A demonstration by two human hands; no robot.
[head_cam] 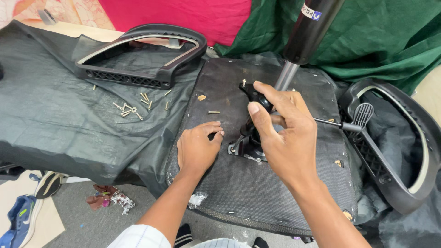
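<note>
Right hand [287, 138] clamped round black tilt mechanism [251, 133] on upturned seat base [257, 183]; left hand [197, 148] loosely curled, knuckles down, holding nothing visible.

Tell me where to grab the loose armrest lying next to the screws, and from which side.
Grip the black armrest by its raised, curved top bar, coming from above. It lies flat as an open loop, so fingers can probably wrap through the gap. The ribbed lower edge faces the screws, so avoid that side.
</note>
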